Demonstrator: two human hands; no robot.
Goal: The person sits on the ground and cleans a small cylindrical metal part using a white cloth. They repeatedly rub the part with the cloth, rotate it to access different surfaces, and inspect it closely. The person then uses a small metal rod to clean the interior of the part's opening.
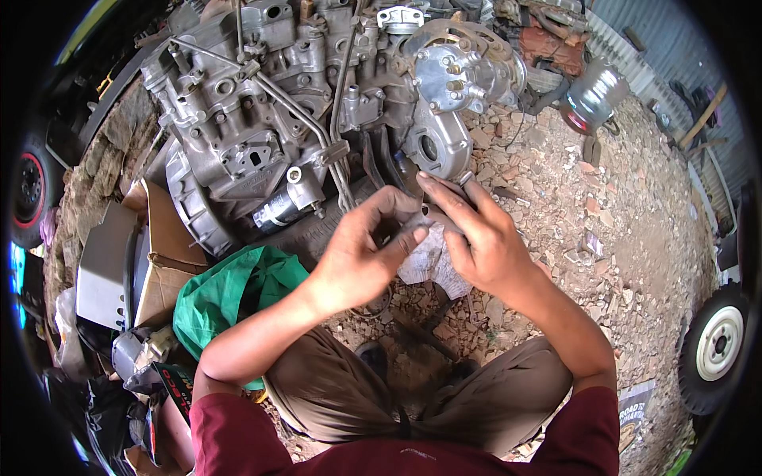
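Observation:
My left hand is bent, its thumb and fingertips close around the end of a small dark-grey metal part with a round hole. Whether those fingertips pinch anything is hard to see. My right hand grips this part from the right, its fingers covering most of it. A shiny metal end shows by the right fingers. Just below both hands is a light grey cloth, its upper edge hidden behind the fingers. A large engine block stands directly beyond the hands, with a black cylinder at its lower side.
A round pump-like housing sits on the engine's right end. Left are a green bag and an open cardboard box. Broken tile and gravel cover the ground. A clear plastic container lies back right; a wheel stands far right.

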